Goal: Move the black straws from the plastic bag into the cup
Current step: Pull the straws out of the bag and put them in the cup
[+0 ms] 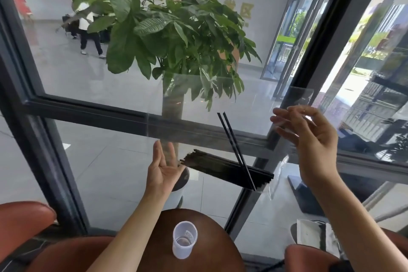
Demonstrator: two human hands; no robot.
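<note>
**Straws in the air, cup waiting below**

Both hands are up in front of the window. The left hand is palm up, fingers straight and spread loosely, holding nothing, its fingertips just beside the near end of the bundle of black straws. That bundle lies roughly level in mid-air between the two hands, one end by the left palm, the other end inside the lower part of the clear plastic bag. Two loose straws stand steeply across the bundle, tilted, their tops leaning left and their lower ends at the bundle's right end.

The right hand is raised higher, and its thumb and fingers pinch the upper part of the plastic bag, which hangs down from there; the film is so clear that its edges are hard to trace.

Down below, the cup, translucent plastic, stands upright on the round brown table, well apart from the straws. Behind the glass, a leafy potted plant.
</note>
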